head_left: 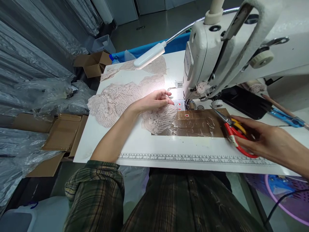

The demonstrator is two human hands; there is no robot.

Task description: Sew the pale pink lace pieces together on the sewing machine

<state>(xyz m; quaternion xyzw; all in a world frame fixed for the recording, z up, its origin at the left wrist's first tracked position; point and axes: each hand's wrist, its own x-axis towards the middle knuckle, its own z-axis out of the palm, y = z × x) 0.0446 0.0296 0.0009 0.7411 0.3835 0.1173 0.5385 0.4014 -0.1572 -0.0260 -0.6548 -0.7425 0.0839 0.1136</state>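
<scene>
On the white surface (149, 145) in front of the sewing machine (231, 48), two bare hands work at either side of the needle area. The left hand (154, 100) lies palm down on the pale pink lace (120, 100), fingers loosely extended and slightly spread, fingertips near the presser foot; it presses the lace flat rather than gripping it. The lace spreads from beneath this hand toward the far left corner of the surface, with one lobe overlapping the brown taped patch (200, 124) beside the needle plate. The right hand (263, 140) is curled around the handles of the red-and-yellow scissors (233, 130) — fingers closed through the loops, blades together and pointing toward the machine, tips resting over the far edge of the brown patch. A printed ruler strip (193, 158) runs along the near edge of the surface, just beside both forearms. A lamp (149, 55) on a flexible neck hangs over the lace and lights it.

Containers: an open cardboard box (94, 63) stands on the floor beyond the far left corner — its contents cannot be made out. A purple basket (287, 199) sits under the right end of the surface, holding something blue. Flattened cardboard (62, 135) and clear plastic sheeting (36, 96) lie at the left. A blue-handled tool (287, 118) rests behind the right hand.
</scene>
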